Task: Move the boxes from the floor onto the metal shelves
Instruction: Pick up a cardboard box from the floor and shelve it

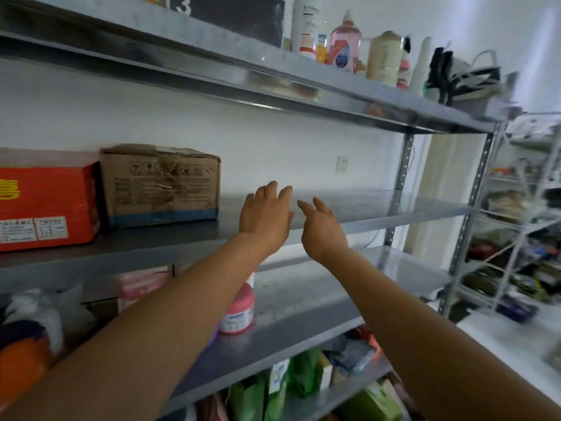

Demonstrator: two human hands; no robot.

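Observation:
A worn brown cardboard box [161,183] stands on the middle metal shelf [349,211], with a red-orange box [45,205] touching its left side. My left hand [264,212] hovers just right of the brown box with fingers spread, holding nothing. My right hand [321,229] is beside it, fingers loosely extended and empty. Both hands are over the shelf's front edge. The floor is hidden from this view.
The top shelf carries bottles [343,47] and a bag [464,77]. A pink tub [238,308] stands on the lower shelf. Green packets [303,375] fill the shelf beneath. A second cluttered rack [522,223] stands at the right.

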